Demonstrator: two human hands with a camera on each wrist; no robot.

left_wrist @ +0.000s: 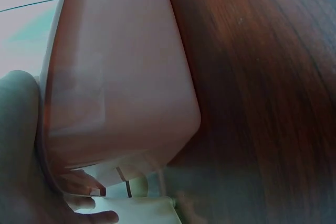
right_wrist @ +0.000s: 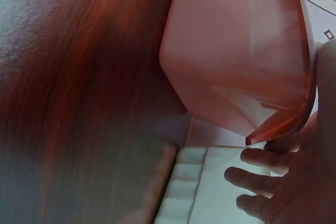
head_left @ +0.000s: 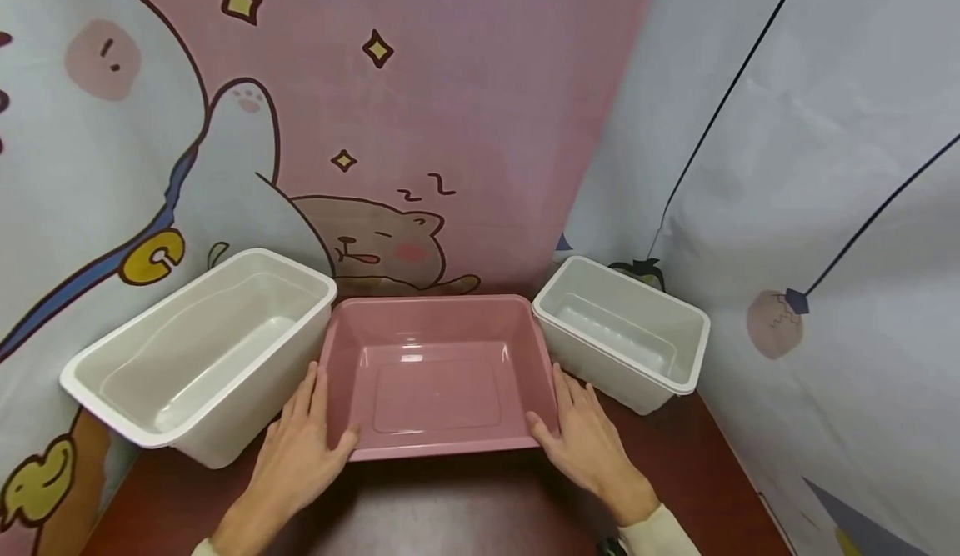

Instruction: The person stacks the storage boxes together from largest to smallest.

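Observation:
A pink rectangular plastic basin stands on the dark wooden table between two white bins. My left hand holds its near left corner, thumb over the rim and fingers along the outer left side. At the near right corner, my right hand holds it likewise, with the thumb across the rim. The wrist views show the basin's outer wall and, below the rim, several spread fingers of the right hand. The basin's inside holds nothing visible.
A long white bin stands angled at the left, close to the left fingers. A smaller white bin sits at the right, near the right fingers. Behind them hangs a printed cloth. The table extends in front of the basin.

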